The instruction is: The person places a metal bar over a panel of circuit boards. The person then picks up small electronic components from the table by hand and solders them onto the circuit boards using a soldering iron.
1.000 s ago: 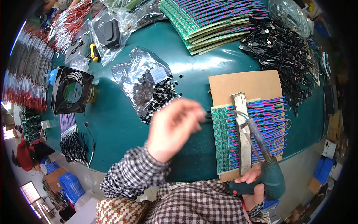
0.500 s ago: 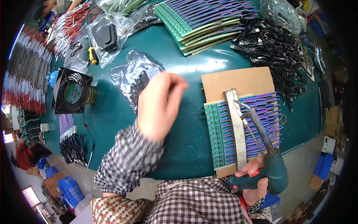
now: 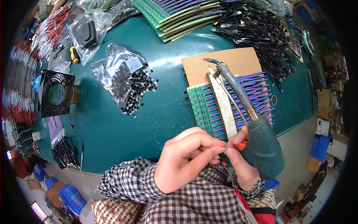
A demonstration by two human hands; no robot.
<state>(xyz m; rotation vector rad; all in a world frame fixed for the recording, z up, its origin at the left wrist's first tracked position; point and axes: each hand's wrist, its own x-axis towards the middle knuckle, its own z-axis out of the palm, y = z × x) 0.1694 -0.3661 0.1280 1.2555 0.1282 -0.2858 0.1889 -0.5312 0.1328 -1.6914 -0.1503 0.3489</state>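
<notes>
A: Changed entries?
B: Left hand (image 3: 188,156): moved from the bag (image 3: 108,82), left of the panel (image 3: 199,108), to the panel's near edge, meeting the right hand (image 3: 245,170). Gun (image 3: 264,147): at the panel's near right corner, tip now apparently over the cardboard (image 3: 238,59) beyond it. Meaning: both hands engaged together, tip off the panel.
A: Grips?
B: Left: thumb and finger pinched at the right fingertips; any piece between, too small to tell. Right: curled round the gun's handle, thumb and forefinger pinched. Bar (image 3: 223,108): across the panel.
A: Writing?
B: Bag label (image 3: 134,64), white: illegible. Fan (image 3: 56,80), well left of the panel: green hub sticker (image 3: 57,95), unreadable.
</notes>
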